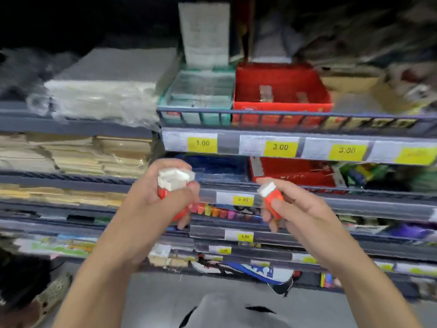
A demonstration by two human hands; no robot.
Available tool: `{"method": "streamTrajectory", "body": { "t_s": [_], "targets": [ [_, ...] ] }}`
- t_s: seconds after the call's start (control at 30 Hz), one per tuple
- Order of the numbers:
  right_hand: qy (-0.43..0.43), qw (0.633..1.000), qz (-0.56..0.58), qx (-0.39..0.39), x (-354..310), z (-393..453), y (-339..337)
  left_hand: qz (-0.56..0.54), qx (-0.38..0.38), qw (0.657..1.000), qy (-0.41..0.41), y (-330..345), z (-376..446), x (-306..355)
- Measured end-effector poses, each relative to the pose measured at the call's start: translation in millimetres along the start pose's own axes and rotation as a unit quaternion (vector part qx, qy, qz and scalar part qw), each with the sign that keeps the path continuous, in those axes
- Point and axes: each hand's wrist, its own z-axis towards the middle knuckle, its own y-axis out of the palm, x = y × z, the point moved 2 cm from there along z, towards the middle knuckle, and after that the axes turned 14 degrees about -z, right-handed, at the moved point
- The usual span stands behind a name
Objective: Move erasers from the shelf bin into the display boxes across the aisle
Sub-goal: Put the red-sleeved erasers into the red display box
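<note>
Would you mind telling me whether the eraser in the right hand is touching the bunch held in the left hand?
Apart. The head view shows shelf edge between the single eraser and the bunch of erasers.

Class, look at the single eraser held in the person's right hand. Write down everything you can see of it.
The eraser is a small white block in a red-orange sleeve that covers its lower part, leaving the white end bare at the top. It looks rubbery with a card wrap, though blur hides any print. It tilts up and to the left, pinched by the right hand in front of the shelves; nothing else touches it.
</note>
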Motion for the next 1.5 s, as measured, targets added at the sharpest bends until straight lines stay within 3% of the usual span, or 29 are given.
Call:
{"method": "streamTrajectory", "body": {
  "t_s": [0.17,0.37,0.53,0.63,0.73,0.83,0.93,1.17,1.5],
  "targets": [
    [-0.069,0.996,0.01,0.057,-53.7,1.4,-17.9,0.004,-0.087,0.994,0.064,23.4,33.3,47.3],
    [-0.081,0.989,-0.021,0.122,-122.5,16.5,-52.4,0.01,-0.113,0.986,0.12,44.9,63.7,86.1],
    [-0.069,0.972,-0.18,0.136,-158.9,44.9,-85.1,0.011,-0.113,0.986,0.123,51.0,80.7,100.9],
    [-0.045,0.928,-0.329,0.169,-170.9,71.3,-100.8,0.019,-0.107,0.987,0.115,50.9,89.4,105.1],
    [-0.029,0.844,-0.509,0.166,-177.1,96.3,-107.2,0.037,-0.106,0.987,0.112,50.4,96.6,106.7],
    [-0.029,0.784,-0.608,0.12,-174.2,119.2,-108.4,0.054,-0.095,0.988,0.11,49.2,102.7,105.9],
    [-0.021,0.754,-0.649,0.095,-171.3,133.8,-106.5,0.065,-0.082,0.989,0.104,47.6,108.5,104.1],
    [-0.023,0.736,-0.669,0.099,-166.8,145.9,-108.8,0.095,-0.065,0.99,0.08,46.0,117.6,101.1],
    [-0.037,0.774,-0.626,0.087,-163.2,151.6,-110.4,0.101,-0.122,0.984,0.081,56.0,123.9,102.7]
  ]
}}
